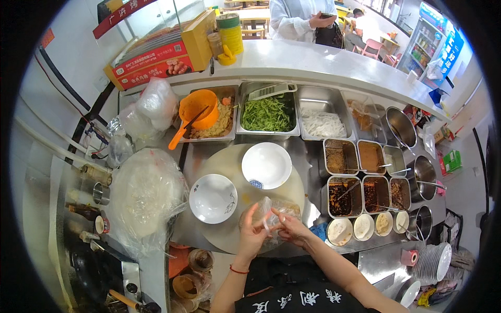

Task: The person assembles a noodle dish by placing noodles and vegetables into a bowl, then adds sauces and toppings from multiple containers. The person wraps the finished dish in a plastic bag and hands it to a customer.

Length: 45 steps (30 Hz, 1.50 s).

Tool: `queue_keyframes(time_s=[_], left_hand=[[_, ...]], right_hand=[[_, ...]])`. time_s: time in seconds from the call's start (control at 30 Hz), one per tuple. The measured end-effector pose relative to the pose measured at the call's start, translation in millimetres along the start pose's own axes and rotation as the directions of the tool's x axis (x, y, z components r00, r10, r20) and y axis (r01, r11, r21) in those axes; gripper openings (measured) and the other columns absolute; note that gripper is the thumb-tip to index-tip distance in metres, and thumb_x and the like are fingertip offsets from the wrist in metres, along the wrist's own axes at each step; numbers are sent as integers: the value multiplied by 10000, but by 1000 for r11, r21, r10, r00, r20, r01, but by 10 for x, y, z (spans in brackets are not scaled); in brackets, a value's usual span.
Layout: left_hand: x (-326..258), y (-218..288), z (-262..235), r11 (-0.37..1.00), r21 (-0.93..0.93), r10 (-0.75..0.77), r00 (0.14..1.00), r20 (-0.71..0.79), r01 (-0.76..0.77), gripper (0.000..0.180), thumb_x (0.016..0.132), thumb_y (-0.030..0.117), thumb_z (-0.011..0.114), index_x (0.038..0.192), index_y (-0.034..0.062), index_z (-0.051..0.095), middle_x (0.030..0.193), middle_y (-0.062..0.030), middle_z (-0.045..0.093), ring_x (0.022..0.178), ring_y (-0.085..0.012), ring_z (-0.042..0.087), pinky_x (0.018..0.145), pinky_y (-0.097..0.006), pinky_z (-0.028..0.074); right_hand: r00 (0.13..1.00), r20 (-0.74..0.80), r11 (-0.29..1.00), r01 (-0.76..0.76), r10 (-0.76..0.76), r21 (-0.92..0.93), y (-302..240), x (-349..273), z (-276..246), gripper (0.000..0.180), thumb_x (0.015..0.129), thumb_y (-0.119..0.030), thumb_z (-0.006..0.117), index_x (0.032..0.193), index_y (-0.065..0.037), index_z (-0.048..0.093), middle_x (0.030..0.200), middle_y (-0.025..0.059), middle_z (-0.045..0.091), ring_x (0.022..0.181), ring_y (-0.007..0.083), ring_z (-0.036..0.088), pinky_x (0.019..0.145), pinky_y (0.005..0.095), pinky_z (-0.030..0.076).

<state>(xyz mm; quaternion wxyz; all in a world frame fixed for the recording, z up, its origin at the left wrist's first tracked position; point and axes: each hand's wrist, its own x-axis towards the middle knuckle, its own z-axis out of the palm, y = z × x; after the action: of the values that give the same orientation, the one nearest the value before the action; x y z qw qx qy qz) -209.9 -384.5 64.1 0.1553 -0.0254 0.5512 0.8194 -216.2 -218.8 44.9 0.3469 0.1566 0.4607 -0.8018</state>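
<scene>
Both hands are at the near edge of a round pale board, pinching the gathered top of a clear plastic bag. My left hand grips the bag's twisted neck from the left, with a finger raised. My right hand pinches it from the right. The bag rests on the board; what it contains is blurred behind the plastic. Just beyond the bag stands a white bowl with a blue mark, and a second white bowl sits to its left. Neither bowl shows anything inside.
At the back are steel trays of shredded cucumber and white strips, and an orange ladle. Several sauce tins stand at right. A plastic-covered heap lies left. A person stands beyond the counter.
</scene>
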Motion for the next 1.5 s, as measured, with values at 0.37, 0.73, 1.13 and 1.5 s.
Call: queue_keyframes(time_s=[0.37, 0.73, 1.13, 1.5], left_hand=[[392, 131, -393, 975, -152, -181, 974, -134, 160, 385, 819, 53, 601, 1163, 22, 431, 749, 0, 533, 610, -51, 446, 535, -184, 398], [163, -150, -602, 725, -664, -334, 937, -106, 183, 197, 867, 70, 489, 1061, 39, 480, 798, -50, 515, 681, -116, 463, 638, -224, 401], [-43, 269, -348, 969, 244, -33, 999, 18, 28, 223, 859, 30, 545, 1062, 30, 453, 807, -21, 557, 693, -48, 483, 601, -183, 381], [541, 604, 541, 980, -36, 197, 966, 170, -194, 543, 935, 170, 478, 1411, 45, 248, 1397, -130, 323, 1254, -235, 375, 991, -399, 371]], right_hand=[[727, -460, 828, 559, -510, -36, 83, -164, 41, 124, 851, -49, 552, 797, -108, 459, 655, -19, 484, 535, 56, 419, 459, 204, 340], [976, 218, 900, -102, 8, 423, -226, -169, -665, 171, 879, -245, 561, 829, -83, 584, 618, 2, 507, 434, 82, 350, 390, 215, 287], [925, 249, 463, 361, -287, -809, -421, 32, 316, 338, 777, -95, 636, 1082, -22, 510, 776, 54, 611, 655, 147, 585, 580, 283, 469], [820, 25, 759, 539, -571, -366, -2907, -807, 178, 136, 803, -142, 666, 845, -127, 538, 690, -38, 560, 470, 28, 416, 391, 178, 280]])
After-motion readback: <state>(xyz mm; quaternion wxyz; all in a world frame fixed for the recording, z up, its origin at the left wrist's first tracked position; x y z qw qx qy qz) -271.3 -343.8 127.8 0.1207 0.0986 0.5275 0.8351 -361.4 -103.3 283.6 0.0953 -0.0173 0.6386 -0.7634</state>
